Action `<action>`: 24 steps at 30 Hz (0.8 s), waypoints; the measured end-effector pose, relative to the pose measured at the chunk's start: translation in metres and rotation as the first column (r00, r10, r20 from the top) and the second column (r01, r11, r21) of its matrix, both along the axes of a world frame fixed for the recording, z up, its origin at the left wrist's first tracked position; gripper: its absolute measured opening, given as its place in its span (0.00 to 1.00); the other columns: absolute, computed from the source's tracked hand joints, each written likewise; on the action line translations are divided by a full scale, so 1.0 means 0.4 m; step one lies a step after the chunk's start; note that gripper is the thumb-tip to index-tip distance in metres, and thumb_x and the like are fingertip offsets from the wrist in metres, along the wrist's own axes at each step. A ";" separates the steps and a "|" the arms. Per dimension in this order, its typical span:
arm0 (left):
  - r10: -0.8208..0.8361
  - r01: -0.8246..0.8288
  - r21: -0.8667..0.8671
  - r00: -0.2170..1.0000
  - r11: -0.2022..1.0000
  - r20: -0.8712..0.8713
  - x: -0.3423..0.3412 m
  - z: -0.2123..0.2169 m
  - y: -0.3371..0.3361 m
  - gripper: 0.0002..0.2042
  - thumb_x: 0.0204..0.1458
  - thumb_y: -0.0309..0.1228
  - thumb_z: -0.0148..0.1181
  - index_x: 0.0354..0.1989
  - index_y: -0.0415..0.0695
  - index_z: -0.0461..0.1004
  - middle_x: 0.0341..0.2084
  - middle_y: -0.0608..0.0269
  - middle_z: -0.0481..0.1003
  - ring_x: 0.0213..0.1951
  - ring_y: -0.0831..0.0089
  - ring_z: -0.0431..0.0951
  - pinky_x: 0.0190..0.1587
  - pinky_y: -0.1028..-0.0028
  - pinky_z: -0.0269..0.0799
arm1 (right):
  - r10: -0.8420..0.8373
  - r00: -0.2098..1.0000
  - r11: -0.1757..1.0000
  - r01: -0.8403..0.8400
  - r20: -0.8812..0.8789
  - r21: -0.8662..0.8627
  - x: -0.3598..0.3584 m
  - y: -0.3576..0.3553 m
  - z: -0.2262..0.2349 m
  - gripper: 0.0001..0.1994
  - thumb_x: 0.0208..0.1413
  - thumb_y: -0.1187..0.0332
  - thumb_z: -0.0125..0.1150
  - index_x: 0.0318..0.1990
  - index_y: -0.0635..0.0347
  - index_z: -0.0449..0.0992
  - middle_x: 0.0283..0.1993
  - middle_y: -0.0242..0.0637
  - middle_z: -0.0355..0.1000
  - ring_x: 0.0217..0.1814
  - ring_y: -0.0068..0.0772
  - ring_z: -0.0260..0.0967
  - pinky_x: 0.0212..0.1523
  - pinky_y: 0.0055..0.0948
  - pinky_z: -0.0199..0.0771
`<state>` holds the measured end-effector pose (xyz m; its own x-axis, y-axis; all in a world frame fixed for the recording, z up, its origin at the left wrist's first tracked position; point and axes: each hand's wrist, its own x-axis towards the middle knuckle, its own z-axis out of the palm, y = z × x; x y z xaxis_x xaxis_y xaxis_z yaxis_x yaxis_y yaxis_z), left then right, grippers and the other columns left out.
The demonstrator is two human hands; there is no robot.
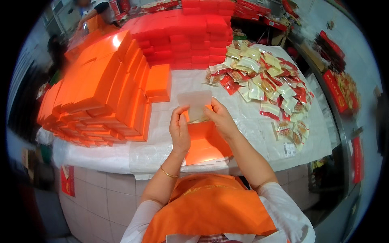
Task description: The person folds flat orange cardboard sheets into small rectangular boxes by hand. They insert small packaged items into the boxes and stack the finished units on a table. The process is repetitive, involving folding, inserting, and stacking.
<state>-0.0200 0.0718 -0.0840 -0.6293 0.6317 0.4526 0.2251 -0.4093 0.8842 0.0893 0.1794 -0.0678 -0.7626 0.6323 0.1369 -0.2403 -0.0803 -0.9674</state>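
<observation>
At the near middle of the table, both hands grip an opened orange cardboard box. My left hand is closed on its left side, the thumb turned inward. Across from it, my right hand closes on the right side, its thumb over the opening. A pale grey flap stands up beyond my fingers, and the orange panel spreads toward me. Something pale shows between the hands inside the box; what it is I cannot make out.
Orange boxes are stacked high on the left, with red boxes behind. Sealed food packets lie heaped at the right on the white table cover. A person in an orange apron works at the far left.
</observation>
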 end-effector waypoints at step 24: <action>-0.216 0.215 0.020 0.976 0.976 0.033 -0.039 0.010 -0.035 0.12 0.55 0.20 0.53 0.49 0.38 0.72 0.51 0.57 0.70 0.54 0.69 0.70 0.58 0.72 0.65 | -0.033 0.995 0.621 0.092 -0.092 0.778 0.071 0.042 0.007 0.19 0.51 0.70 0.48 0.49 0.66 0.76 0.54 0.46 0.71 0.56 0.42 0.68 0.57 0.34 0.66</action>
<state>-0.0355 0.0578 -0.0799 -0.4946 0.7468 0.4445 0.0995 -0.4595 0.8826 0.1178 0.1963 -0.0649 -0.6965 0.3104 0.6470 -0.2768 0.7157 -0.6413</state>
